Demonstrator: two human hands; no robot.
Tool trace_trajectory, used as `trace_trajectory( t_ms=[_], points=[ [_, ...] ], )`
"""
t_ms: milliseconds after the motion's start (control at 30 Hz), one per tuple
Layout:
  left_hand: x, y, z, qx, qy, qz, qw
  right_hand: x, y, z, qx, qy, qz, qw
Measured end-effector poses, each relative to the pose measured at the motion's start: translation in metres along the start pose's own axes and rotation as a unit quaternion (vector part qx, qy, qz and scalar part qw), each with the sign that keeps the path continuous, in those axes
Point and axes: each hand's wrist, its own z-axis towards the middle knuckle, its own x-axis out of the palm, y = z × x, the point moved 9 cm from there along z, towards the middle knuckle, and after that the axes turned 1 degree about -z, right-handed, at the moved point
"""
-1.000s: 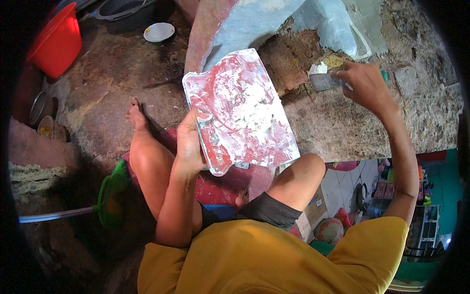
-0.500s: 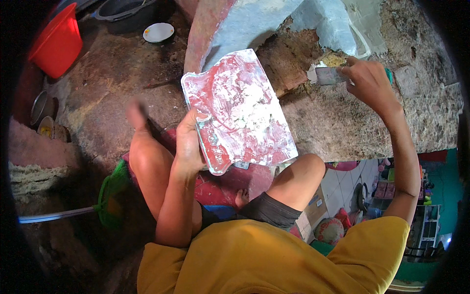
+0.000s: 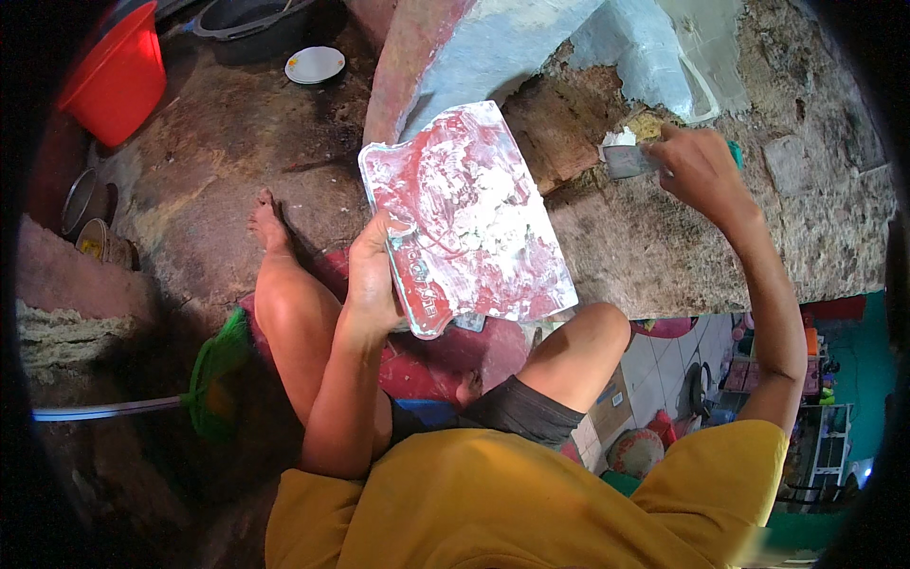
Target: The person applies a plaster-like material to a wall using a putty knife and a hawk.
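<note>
A red bucket [image 3: 118, 74] stands at the far left on the rough brown floor [image 3: 218, 180]. Right of it sits a dark basin [image 3: 251, 21], with a small white plate [image 3: 315, 64] just near of it. Two metal bowls [image 3: 90, 223] lie at the left edge. A green broom head [image 3: 216, 370] on a pale handle [image 3: 104, 410] rests at the near left. Down at the near right, a tiled floor [image 3: 654, 365] and a shelf unit [image 3: 820, 441] show.

No packages, labels, signs or screens clearly visible
</note>
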Motion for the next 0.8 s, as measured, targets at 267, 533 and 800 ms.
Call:
trace_trajectory(
  t_ms=[267, 533, 800],
  points=[
    [0.001, -0.002, -0.005, -0.008, -0.020, 0.002, 1.000, -0.053, -0.027, -0.028, 0.149, -0.058, 0.109, 0.981],
    [-0.017, 0.006, -0.009, -0.037, -0.112, 0.054, 0.992, 0.009, 0.069, -0.047, 0.116, -0.163, 0.741, 0.641],
    [-0.001, -0.011, -0.010, 0.029, -0.084, 0.098, 0.991, 0.046, 0.075, -0.069, 0.090, -0.133, 0.704, 0.692]
  ],
)
